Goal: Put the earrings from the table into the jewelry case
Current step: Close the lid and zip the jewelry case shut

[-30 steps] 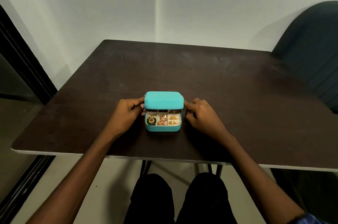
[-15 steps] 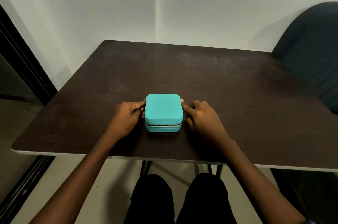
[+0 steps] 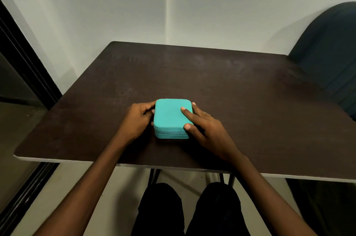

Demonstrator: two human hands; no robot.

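Jewelry case (image 3: pixel 170 115) closed, flat on the tabletop (image 3: pixel 240 89).

I see it lying squarish (no clear long axis), front edge toward me, between my hands: left hand (image 3: pixel 137 120) curled gripping its left side, right hand (image 3: pixel 207 127) with straight fingers pressing the lid.

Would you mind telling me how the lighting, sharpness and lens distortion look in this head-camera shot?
Head view: dim, soft room light, no glare on the dark table; the teal case stands out brightly and casts only a faint shadow; both hands, left and right, look sharp, without motion blur; wide-angle distortion bows the table's near edge and tilts the door frame at the left edge.
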